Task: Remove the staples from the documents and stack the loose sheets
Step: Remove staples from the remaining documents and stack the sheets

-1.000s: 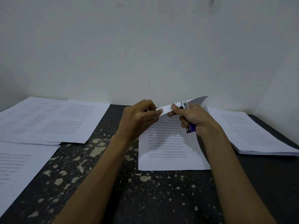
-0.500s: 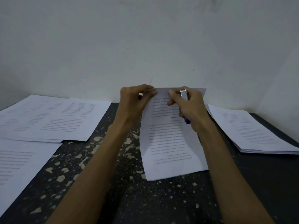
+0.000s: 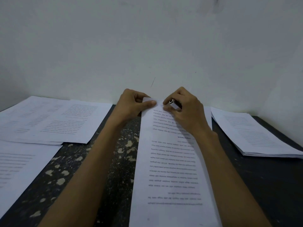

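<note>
A printed document (image 3: 170,161) lies lengthwise down the middle of the dark table, its text upside down to me. My left hand (image 3: 133,104) pinches its far left corner between thumb and fingers. My right hand (image 3: 183,108) curls round a small metal staple remover (image 3: 173,102) and holds its tip at the same far edge, close to my left thumb. The staple itself is too small to make out.
A thick stack of sheets (image 3: 255,136) lies at the right. Overlapping printed sheets (image 3: 54,122) are spread at the back left, with another sheet (image 3: 18,167) nearer at the left edge. The speckled dark table (image 3: 101,169) meets a white wall just behind my hands.
The document was lifted and tilted up in both hands; now it lies flat on the table, reaching toward me. Both hands have stayed at its far edge.
</note>
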